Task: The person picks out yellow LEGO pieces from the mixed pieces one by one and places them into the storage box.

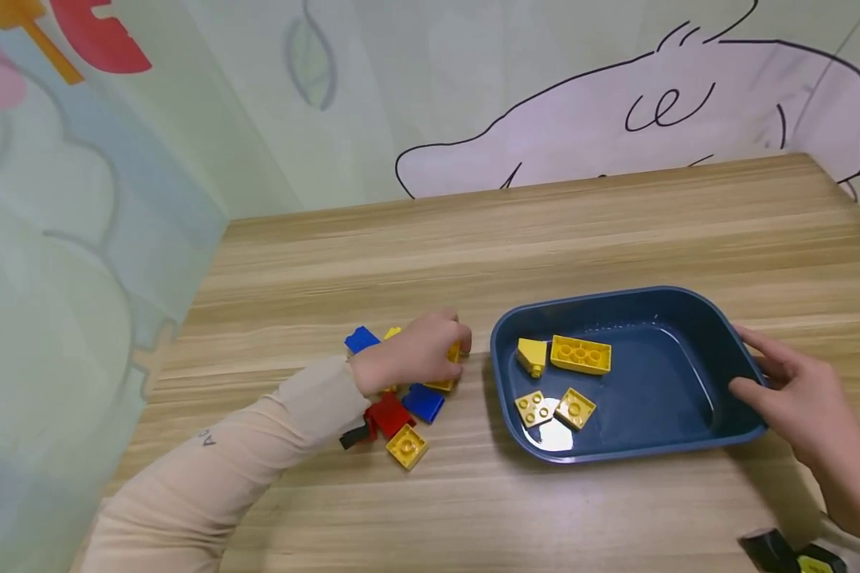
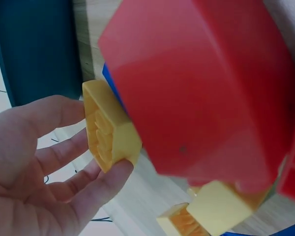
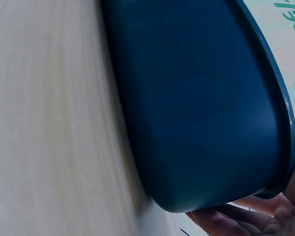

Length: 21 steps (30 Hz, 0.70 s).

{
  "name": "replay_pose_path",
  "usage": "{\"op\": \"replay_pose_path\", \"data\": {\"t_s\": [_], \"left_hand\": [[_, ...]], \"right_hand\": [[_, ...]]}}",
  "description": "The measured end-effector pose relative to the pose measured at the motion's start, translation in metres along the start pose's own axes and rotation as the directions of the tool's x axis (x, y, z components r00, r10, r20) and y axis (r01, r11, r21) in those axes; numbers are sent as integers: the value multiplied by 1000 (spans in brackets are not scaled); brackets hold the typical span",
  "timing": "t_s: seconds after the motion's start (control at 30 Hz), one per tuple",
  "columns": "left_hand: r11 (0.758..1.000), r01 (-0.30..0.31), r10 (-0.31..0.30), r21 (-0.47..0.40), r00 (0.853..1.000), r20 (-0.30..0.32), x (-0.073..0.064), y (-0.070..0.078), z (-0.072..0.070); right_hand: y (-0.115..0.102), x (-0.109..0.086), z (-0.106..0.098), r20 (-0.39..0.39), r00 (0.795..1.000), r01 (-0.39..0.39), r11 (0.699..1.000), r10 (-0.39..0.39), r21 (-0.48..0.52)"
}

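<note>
My left hand (image 1: 419,348) is over the pile of toy bricks and pinches a yellow brick (image 2: 124,140) between thumb and fingers; its hollow underside faces the palm in the left wrist view. Close by lie a blue brick (image 1: 424,403), a red brick (image 1: 389,414) and a yellow square brick (image 1: 407,447). My right hand (image 1: 806,398) grips the right end of a dark blue tray (image 1: 645,398), thumb over the rim and fingers against the outside wall. Inside the tray's left half sit several yellow bricks, among them a long one (image 1: 580,355) and a sloped one (image 1: 532,356).
Another blue brick (image 1: 361,340) lies behind the left wrist, and a black piece (image 1: 354,434) at the pile's near left. The wooden table (image 1: 545,239) meets a wall (image 1: 358,103) with printed drawings at the back and left.
</note>
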<state>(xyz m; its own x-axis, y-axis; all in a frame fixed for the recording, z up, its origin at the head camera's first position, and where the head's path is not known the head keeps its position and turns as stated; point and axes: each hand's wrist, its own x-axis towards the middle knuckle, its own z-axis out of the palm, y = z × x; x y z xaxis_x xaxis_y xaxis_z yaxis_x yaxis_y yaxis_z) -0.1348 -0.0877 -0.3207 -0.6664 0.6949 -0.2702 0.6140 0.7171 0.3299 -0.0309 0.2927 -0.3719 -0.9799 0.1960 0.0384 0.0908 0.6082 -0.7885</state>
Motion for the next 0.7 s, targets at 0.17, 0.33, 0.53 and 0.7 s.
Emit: {"op": "replay_pose_path", "data": {"t_s": [0.17,0.33,0.53,0.7], "left_hand": [[1000,19,-19,1,1000,23,1,1,-2],[999,33,-33,-5,999,27,0,1,-3],[999,30,-30,-11,1000,4,-1,1,-8],[999,32,-32,1,999,-33,-3,4,-19]], "right_hand": [[-2,-1,0,6,1000,-6,1000,6,-1],[-3,0,0,7,1000,-10,1000,10,-3],[-3,-1,0,12,1000,-13,1000,13,1],[-3,-1,0,16,1000,-17,1000,17,3]]}}
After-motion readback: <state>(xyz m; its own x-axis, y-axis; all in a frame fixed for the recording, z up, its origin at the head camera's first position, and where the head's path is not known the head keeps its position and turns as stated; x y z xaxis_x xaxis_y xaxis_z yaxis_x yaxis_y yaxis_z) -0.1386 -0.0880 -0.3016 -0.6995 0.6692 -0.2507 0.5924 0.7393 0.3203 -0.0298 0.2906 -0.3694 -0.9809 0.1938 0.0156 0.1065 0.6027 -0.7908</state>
